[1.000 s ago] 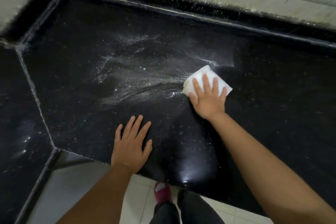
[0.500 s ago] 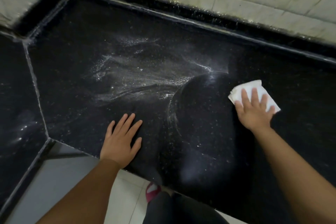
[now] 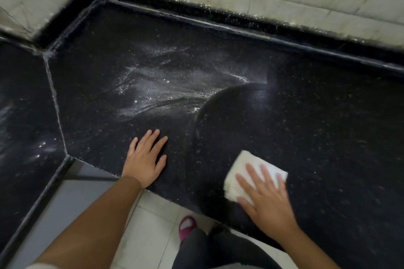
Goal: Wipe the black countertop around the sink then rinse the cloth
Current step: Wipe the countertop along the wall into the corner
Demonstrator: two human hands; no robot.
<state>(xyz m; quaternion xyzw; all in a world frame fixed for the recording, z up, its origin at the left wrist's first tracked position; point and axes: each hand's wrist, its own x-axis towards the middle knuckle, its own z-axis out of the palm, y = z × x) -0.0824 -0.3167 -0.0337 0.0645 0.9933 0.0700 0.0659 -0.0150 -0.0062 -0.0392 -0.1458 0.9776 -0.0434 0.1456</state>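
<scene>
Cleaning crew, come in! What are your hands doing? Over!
Right hand flat on folded white cloth, near front edge. Left hand braced on black stone countertop. White powdery smear remains. Nothing blocking.

Cloth lies on the tabletop near its front edge, right of the left hand — right hand flat on it, residue behind.

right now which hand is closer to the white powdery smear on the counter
Left. The left hand lies flat just below the white powdery smear. The right hand presses the cloth farther off, near the counter's front edge.
</scene>
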